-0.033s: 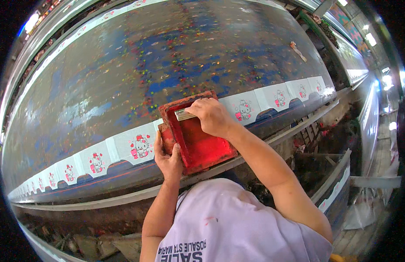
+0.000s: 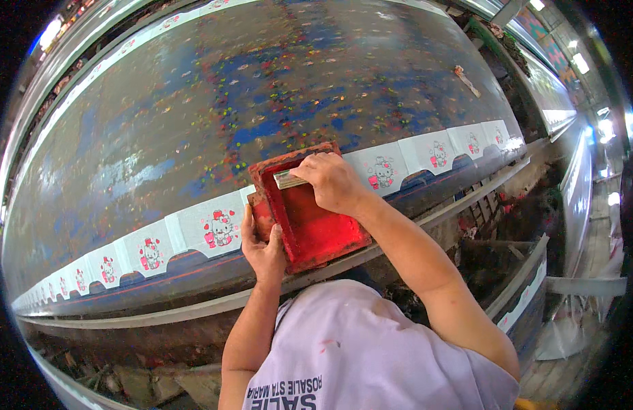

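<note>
A red-stained screen-printing frame (image 2: 318, 260) lies over the near edge of the long table, on top of the row of printed white cloth pieces. My left hand (image 2: 264, 254) grips the flat tab on the frame's left side, thumb on top and fingers along the outer edge. Inside the frame's far end, my right hand (image 2: 330, 183) is closed on a squeegee (image 2: 287, 180) with a pale, worn edge. Red ink (image 2: 330, 236) coats the mesh and inner walls. The cloth directly beneath the frame is hidden.
White cloth pieces (image 2: 173, 236) with pink-and-red cartoon cat prints run along the table's near edge on both sides. The ink-spotted tabletop (image 2: 159, 123) stretches away. A metal rail (image 2: 214, 304) borders the near side. A crumpled scrap (image 2: 467, 80) lies at the far right.
</note>
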`<state>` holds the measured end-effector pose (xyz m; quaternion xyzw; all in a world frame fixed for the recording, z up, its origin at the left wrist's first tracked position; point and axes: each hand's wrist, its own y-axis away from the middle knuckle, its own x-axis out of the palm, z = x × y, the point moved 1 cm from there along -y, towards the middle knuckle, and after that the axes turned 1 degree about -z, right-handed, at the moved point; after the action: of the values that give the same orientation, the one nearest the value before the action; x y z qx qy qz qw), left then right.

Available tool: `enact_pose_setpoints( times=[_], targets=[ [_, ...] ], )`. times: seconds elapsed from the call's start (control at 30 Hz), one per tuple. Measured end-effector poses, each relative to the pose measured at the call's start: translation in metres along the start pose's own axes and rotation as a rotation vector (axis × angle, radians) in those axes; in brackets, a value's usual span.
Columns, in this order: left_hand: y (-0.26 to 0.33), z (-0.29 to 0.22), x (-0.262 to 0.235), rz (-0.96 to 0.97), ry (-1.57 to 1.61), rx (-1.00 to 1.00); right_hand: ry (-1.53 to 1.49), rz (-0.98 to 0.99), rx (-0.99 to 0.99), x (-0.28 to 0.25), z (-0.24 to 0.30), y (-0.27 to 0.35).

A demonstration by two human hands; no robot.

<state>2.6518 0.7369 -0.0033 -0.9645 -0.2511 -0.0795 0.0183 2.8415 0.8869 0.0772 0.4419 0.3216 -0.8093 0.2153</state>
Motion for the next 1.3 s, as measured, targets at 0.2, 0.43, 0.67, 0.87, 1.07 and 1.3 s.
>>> enact_pose_setpoints(
  times=[0.2,0.43,0.67,0.87,1.07,1.3],
  targets=[
    [-0.006,0.001,0.003,0.007,-0.005,-0.007,0.057,0.068,-0.021,0.0,0.013,0.028],
    [-0.006,-0.001,0.0,0.009,-0.109,0.067,0.05,0.125,0.0,-0.004,0.063,0.092],
    [-0.002,0.007,-0.005,-0.009,-0.364,0.189,0.031,0.256,0.015,-0.003,0.079,0.126],
    [0.0,-0.022,0.001,-0.072,-0.48,0.514,-0.151,0.165,0.062,-0.011,0.082,0.129],
    [0.023,-0.078,0.053,0.428,-0.584,0.944,-0.395,-0.254,0.04,-0.005,0.046,0.089],
    [0.07,-0.139,0.141,0.778,-0.639,1.17,-0.371,-0.484,0.133,-0.032,0.025,0.036]
  ],
)
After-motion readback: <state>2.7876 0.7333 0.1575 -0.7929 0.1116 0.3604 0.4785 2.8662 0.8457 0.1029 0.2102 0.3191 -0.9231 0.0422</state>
